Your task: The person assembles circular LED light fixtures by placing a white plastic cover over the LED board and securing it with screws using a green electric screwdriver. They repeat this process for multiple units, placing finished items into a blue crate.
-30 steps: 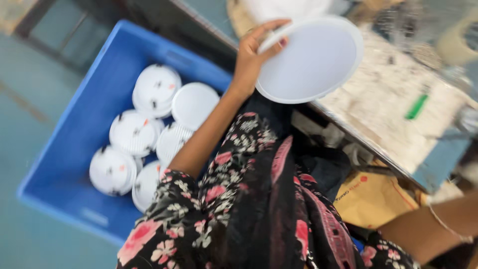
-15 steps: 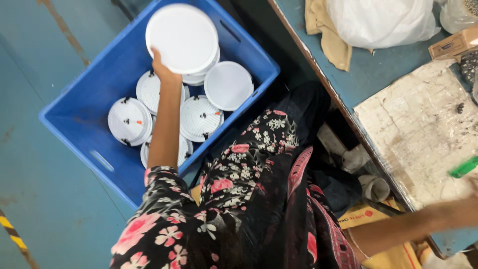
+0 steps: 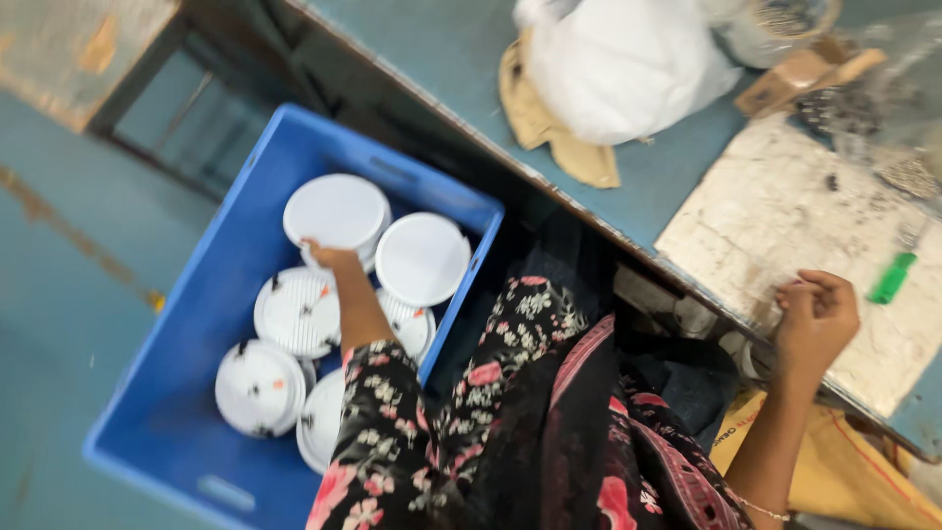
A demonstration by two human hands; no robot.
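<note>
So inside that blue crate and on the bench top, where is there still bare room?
In the blue crate, bare floor shows along the left wall and in the near-left corner; the right side is crowded with white round discs, where the left hand rests. On the bench, teal surface lies bare left of the white bag. The right hand sits on the worn board.
</note>
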